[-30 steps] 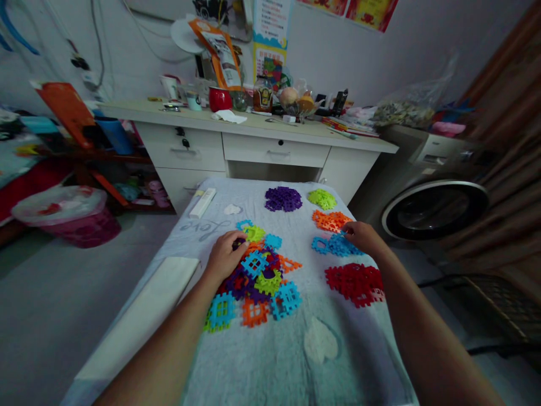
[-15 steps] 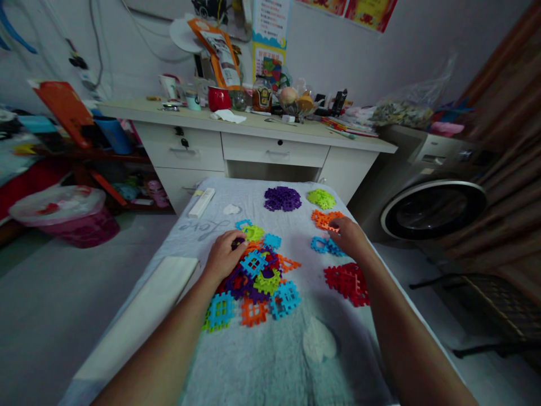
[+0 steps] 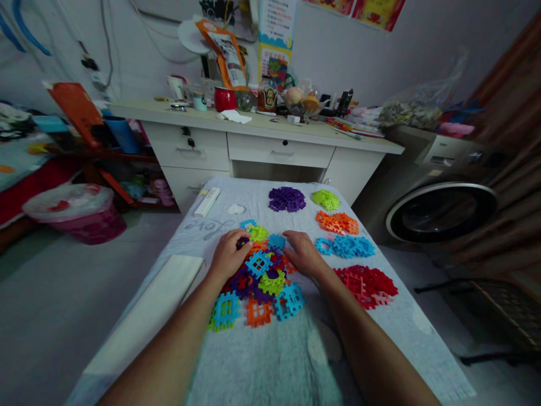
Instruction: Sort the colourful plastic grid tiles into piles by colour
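A mixed heap of coloured plastic interlocking tiles (image 3: 261, 282) lies on a pale blue towel (image 3: 270, 361) over a small table. My left hand (image 3: 228, 256) rests on the heap's left top, fingers curled over a purple piece. My right hand (image 3: 303, 255) lies on the heap's right side, fingers bent down onto the tiles; what it grips, if anything, is hidden. Sorted groups lie to the right: purple tiles (image 3: 287, 199), green tiles (image 3: 325, 199), orange tiles (image 3: 337, 222), blue tiles (image 3: 349, 246), red tiles (image 3: 367, 283).
A white tube (image 3: 207, 202) lies at the towel's far left. A white board (image 3: 146, 316) leans along the table's left edge. Behind stands a cluttered white desk (image 3: 270, 141), a washing machine (image 3: 442, 211) at right, a pink bin (image 3: 76, 217) at left.
My right hand has left the blue and orange sorted groups and moved left onto the mixed heap. My left hand has stayed on the heap.
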Tool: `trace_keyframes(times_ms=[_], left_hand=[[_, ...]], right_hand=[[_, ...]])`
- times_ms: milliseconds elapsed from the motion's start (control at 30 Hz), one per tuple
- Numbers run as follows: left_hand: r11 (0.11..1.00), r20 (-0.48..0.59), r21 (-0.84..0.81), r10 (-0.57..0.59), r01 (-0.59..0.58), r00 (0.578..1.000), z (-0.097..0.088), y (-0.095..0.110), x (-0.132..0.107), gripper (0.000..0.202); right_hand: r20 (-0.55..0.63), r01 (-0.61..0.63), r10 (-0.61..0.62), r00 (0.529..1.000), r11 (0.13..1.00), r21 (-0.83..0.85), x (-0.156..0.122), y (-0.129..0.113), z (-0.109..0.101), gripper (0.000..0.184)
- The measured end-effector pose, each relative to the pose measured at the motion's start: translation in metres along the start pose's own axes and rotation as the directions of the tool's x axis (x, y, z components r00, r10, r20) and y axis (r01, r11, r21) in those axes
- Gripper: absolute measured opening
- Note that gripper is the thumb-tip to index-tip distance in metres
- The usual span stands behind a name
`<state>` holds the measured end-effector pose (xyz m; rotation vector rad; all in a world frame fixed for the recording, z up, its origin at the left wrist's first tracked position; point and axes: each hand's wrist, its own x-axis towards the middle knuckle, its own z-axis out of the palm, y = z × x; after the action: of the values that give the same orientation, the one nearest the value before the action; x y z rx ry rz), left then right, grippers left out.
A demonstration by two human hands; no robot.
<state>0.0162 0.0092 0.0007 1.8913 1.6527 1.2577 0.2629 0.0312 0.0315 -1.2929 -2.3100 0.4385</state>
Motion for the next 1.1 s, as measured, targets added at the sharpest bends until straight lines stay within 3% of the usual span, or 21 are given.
trace_keyframes(times_ms=[200, 333, 500, 700, 933, 1100], left_hand=[[1.0, 0.006, -0.024, -0.017, 0.017, 1.0, -0.001, 0.001, 0.0, 0.021], [1.0, 0.02, -0.021, -0.013, 0.013, 1.0, -0.001, 0.002, 0.0, 0.021], [1.0, 0.024, -0.009, -0.018, 0.018, 1.0, -0.001, 0.001, 0.0, 0.022], [1.0, 0.025, -0.01, -0.008, 0.008, 1.0, -0.001, 0.001, 0.0, 0.021], [1.0, 0.036, -0.003, -0.014, 0.014, 0.999, -0.001, -0.001, 0.0, 0.022], [1.0, 0.04, 0.002, -0.011, 0.011, 0.999, -0.001, -0.001, 0.0, 0.024]], right_hand=[[0.053, 0.044, -0.045, 0.998, 0.999, 0.012, 0.007, 0.006, 0.014, 0.029], [-0.005, 0.003, -0.003, 1.0, 1.0, -0.004, 0.006, 0.004, 0.011, 0.024], [-0.16, -0.15, 0.166, 0.973, 0.983, 0.107, 0.001, 0.0, -0.003, 0.024], [-0.182, -0.236, 0.271, 0.945, 0.952, 0.195, -0.003, 0.006, -0.016, 0.031], [-0.288, -0.214, 0.246, 0.925, 0.967, 0.14, -0.008, 0.041, -0.055, 0.028], [-0.323, -0.362, 0.383, 0.865, 0.924, 0.126, -0.015, 0.061, -0.078, 0.028]])
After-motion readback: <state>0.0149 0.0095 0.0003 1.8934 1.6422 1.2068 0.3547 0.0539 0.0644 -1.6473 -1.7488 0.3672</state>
